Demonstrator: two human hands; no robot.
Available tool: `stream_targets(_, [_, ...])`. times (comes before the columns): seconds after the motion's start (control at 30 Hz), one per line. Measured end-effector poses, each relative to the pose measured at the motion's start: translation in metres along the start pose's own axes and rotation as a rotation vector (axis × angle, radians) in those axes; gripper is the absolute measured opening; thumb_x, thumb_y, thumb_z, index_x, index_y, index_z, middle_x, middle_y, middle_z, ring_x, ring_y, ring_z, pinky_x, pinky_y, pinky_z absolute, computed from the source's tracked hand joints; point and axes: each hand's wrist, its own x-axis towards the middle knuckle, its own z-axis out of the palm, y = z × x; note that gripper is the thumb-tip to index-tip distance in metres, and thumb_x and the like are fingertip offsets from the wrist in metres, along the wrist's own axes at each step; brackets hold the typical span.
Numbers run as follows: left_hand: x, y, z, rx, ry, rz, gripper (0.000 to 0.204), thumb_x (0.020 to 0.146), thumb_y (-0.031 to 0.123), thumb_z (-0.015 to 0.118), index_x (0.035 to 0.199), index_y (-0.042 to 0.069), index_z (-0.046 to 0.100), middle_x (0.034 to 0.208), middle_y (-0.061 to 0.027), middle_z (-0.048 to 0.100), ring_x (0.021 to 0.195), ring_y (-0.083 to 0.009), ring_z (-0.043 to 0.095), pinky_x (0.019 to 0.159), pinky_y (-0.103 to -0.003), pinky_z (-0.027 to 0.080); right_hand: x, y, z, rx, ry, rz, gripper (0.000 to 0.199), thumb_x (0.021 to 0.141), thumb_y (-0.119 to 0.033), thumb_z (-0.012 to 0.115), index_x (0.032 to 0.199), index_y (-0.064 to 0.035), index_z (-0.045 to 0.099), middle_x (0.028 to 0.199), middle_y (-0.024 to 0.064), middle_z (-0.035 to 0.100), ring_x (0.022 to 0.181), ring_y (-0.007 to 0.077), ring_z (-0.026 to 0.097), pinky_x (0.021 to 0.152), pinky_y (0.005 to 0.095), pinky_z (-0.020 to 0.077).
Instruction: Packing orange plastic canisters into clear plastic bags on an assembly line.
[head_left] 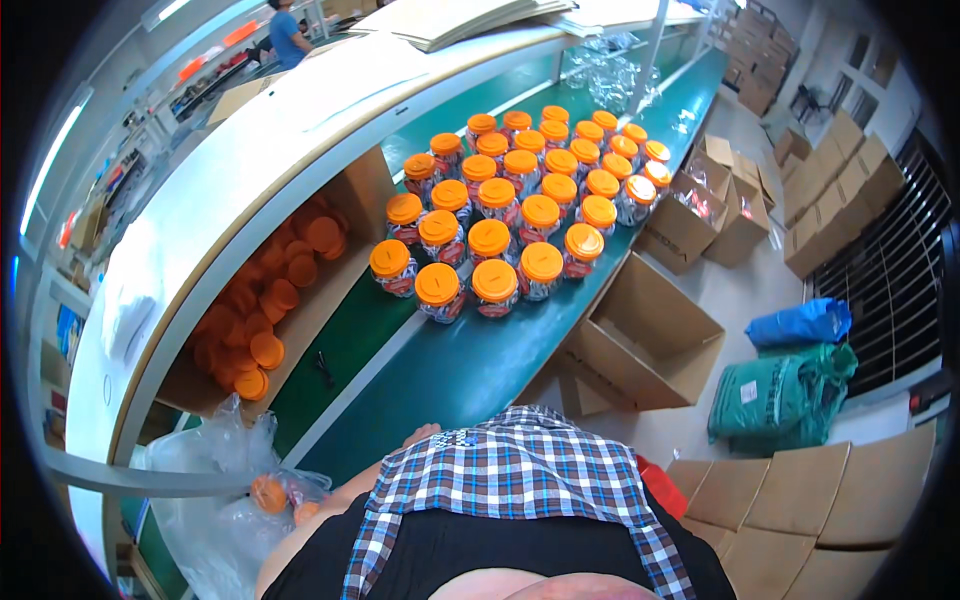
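My left forearm (350,488) reaches up along the belt's near edge, left of my checked apron (500,465). A small part of my left hand (424,434) shows past the apron's edge, close to the green conveyor belt (440,375); its fingers are mostly hidden, as is anything in them. My right arm and hand are out of sight. Ahead on the belt stand several clear plastic jars (495,288) with orange lids, upright in rows, with colourful small packets inside. By my left arm hangs a clear plastic bag (215,500), and an orange lid (268,493) shows next to it.
Under the white shelf (150,240), a cardboard box (365,190) holds loose orange lids (265,350). Clear empty jars (610,75) lie farther along the belt. An open carton (650,335), green sacks (780,395) and stacked cartons (800,485) stand right. Another person (288,38) is far left.
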Motion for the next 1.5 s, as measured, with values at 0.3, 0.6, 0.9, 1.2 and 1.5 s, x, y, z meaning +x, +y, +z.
stream_targets(0.3, [0.021, -0.056, 0.055, -0.199, 0.049, -0.033, 0.024, 0.096, 0.030, 0.049, 0.107, 0.011, 0.057, 0.103, -0.0133, 0.051, 0.098, -0.0313, 0.053, 0.091, -0.044, 0.044, 0.103, 0.004, -0.004, -0.152, 0.030, -0.219, 0.027, 0.085, -0.020, 0.062, 0.105, -0.0041, 0.069, 0.105, 0.0097, 0.070, 0.094, 0.0215, 0.064, 0.084, 0.0315, 0.0506])
stream_targets(0.6, [0.003, -0.037, 0.100, -0.341, 0.206, -0.226, 0.025, 0.093, 0.027, 0.054, 0.112, 0.012, 0.061, 0.109, -0.0121, 0.050, 0.102, -0.0288, 0.050, 0.096, -0.039, 0.039, 0.162, -0.120, -0.020, -0.663, -0.066, -0.368, 0.040, 0.092, -0.027, 0.059, 0.122, -0.0026, 0.065, 0.116, 0.0115, 0.067, 0.105, 0.0208, 0.061, 0.094, 0.0281, 0.0470])
stream_targets(0.9, [-0.001, 0.092, -0.018, -0.306, 0.240, -0.461, 0.035, 0.085, 0.027, 0.066, 0.111, 0.004, 0.062, 0.104, -0.0153, 0.062, 0.089, -0.0314, 0.062, 0.081, -0.039, 0.051, 0.240, -0.272, -0.076, -0.899, -0.691, -0.605, 0.023, 0.089, -0.014, 0.058, 0.104, -0.0009, 0.068, 0.098, 0.0087, 0.070, 0.091, 0.0192, 0.063, 0.083, 0.0293, 0.0485])
stream_targets(1.2, [0.039, 0.184, 0.010, -0.627, 0.745, -0.590, 0.030, 0.087, 0.019, 0.066, 0.110, 0.000, 0.061, 0.096, -0.0140, 0.064, 0.080, -0.0255, 0.060, 0.077, -0.036, 0.051, 0.119, -0.474, 0.030, -1.020, -0.676, -1.404, 0.006, 0.086, -0.003, 0.062, 0.088, 0.0014, 0.065, 0.072, 0.0085, 0.064, 0.061, 0.0197, 0.058, 0.058, 0.0302, 0.0478])
stream_targets(1.5, [-0.013, 0.176, 0.249, -1.025, 0.884, -0.299, 0.043, 0.095, 0.021, 0.054, 0.134, 0.002, 0.055, 0.128, -0.0111, 0.062, 0.115, -0.0215, 0.058, 0.101, -0.030, 0.044, 0.002, -0.652, 0.171, -0.472, -0.504, -2.363, 0.027, 0.090, -0.021, 0.065, 0.071, -0.0020, 0.060, 0.068, 0.0081, 0.058, 0.061, 0.0233, 0.053, 0.061, 0.0323, 0.0459])
